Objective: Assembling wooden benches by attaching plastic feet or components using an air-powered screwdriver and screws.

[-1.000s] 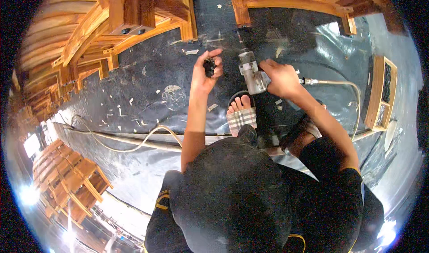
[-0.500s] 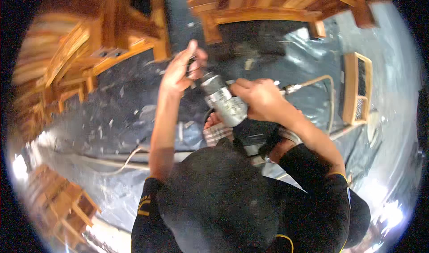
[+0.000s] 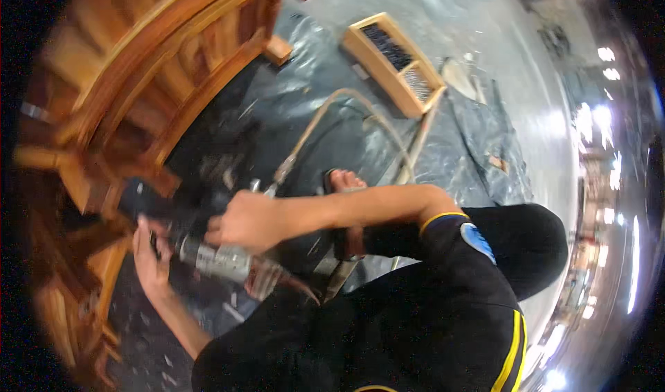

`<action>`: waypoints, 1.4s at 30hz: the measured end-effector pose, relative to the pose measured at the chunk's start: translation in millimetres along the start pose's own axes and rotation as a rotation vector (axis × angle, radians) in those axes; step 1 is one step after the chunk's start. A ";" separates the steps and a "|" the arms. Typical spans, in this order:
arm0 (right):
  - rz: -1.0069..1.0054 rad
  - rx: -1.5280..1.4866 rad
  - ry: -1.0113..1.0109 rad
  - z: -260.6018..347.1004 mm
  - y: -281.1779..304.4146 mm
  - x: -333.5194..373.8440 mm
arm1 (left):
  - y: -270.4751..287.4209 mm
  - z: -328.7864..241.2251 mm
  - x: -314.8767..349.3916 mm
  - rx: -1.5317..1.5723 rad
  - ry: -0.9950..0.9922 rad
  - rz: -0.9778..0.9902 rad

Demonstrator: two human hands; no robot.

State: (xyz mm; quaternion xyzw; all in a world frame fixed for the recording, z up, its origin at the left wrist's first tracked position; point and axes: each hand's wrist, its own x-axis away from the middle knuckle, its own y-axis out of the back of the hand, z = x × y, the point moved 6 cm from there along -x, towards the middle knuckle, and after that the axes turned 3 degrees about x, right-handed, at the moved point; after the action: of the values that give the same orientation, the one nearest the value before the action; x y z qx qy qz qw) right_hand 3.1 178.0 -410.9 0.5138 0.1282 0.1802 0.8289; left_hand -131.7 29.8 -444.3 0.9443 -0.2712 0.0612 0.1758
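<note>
Right hand [image 3: 249, 220]: my fingers clamp the grey air tool [image 3: 224, 262], near the wooden furniture [image 3: 163, 91] | Left hand [image 3: 147, 262]: beside the tool's nose; blurred, I cannot tell whether its fingers close | Good practice: wrist steady, hose [image 3: 305, 137] slack, left fingertips clear.

Dressed in a black short-sleeved shirt [image 3: 415, 316], finished at the right sleeve's hem [image 3: 443, 217] with thin yellow piping beside dark blue. Marked just above that hem with a rounded blue-and-white patch [image 3: 478, 243], blurred in detail. Striped along the shirt's right-hand edge with two parallel yellow bands [image 3: 511, 350]. Clad below in plain black legwear [image 3: 533, 253]. Shod on the right foot in a dark open-toed sandal [image 3: 329, 179], partly hidden.
</note>
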 end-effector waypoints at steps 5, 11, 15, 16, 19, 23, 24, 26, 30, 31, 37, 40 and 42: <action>0.019 0.016 -0.113 -15.2 -6.0 12.2 | -23.3 2.4 -14.5 0.586 0.324 0.198; 0.023 0.095 -0.078 -14.8 -5.4 14.9 | -22.9 -6.5 -16.2 0.396 0.291 0.319; 0.021 0.075 -0.082 -14.4 -10.5 9.9 | -18.1 -8.8 -12.9 0.453 0.246 0.345; 0.012 0.084 -0.089 -15.7 -13.1 9.8 | -19.4 -10.0 -11.8 0.511 0.215 0.365; -0.008 0.106 -0.090 -17.5 -13.5 8.2 | -22.2 -2.8 -6.4 0.726 0.180 0.339; -0.050 0.127 -0.100 -22.7 -14.9 14.3 | -36.1 3.1 -2.9 0.922 0.179 0.298; -0.065 0.119 -0.089 -21.4 -13.6 15.4 | -40.3 2.3 -0.8 0.985 0.189 0.318; -0.010 0.140 -0.126 -35.4 -24.4 27.0 | -61.4 22.1 -4.5 1.026 0.373 0.244; -0.157 0.119 -0.037 -17.4 -11.6 26.6 | -22.5 135.8 39.5 0.440 0.351 0.083; -0.297 -0.007 0.020 -16.8 -24.4 16.4 | -86.6 138.1 11.9 0.473 0.348 0.205; -0.258 0.100 -0.114 -23.7 -22.2 27.9 | -304.7 129.0 -25.8 0.269 0.006 0.806; -0.246 0.130 -0.123 -29.4 -13.4 32.5 | -354.4 112.5 -4.4 0.149 -0.140 0.954; -0.274 0.134 -0.098 -26.9 -15.3 32.7 | -373.6 106.1 23.4 0.072 -0.222 1.028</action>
State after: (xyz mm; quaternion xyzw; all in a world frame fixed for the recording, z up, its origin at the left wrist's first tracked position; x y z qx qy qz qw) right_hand 24.4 207.4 -437.3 0.5538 0.1682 0.0314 0.8149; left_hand 89.6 275.1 -649.8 0.6956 -0.7143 0.0484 0.0606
